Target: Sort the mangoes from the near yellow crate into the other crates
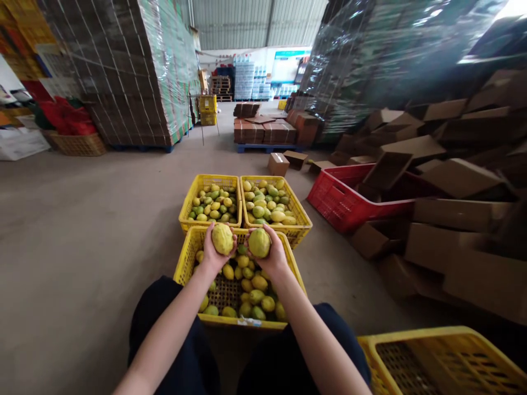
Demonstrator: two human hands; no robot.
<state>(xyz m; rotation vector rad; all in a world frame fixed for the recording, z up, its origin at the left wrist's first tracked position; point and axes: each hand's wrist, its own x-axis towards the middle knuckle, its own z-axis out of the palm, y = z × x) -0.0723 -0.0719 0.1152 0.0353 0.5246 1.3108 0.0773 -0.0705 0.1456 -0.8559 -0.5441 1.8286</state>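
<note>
My left hand [209, 253] is wrapped round a knobbly yellow fruit [223, 239]. A greener yellow fruit [259, 243] rests in my right hand [276, 253]. Both fruits are held side by side, apart from each other, above the near yellow crate [242, 321]. Inside that crate lie several yellow-green fruits [259, 282], with the slatted bottom showing at its left middle. Beyond my hands, two more yellow crates touch side by side: the back left crate [181, 215] holds smaller green and yellow fruits, and the back right crate [307, 220] holds larger ones.
A yellow crate [411, 334] stands at the lower right. To the right are a red crate [337, 206] and a heap of cardboard boxes [457, 230]. Wrapped pallet stacks rise on both sides. Flattened cartons [267, 131] lie on a blue pallet ahead.
</note>
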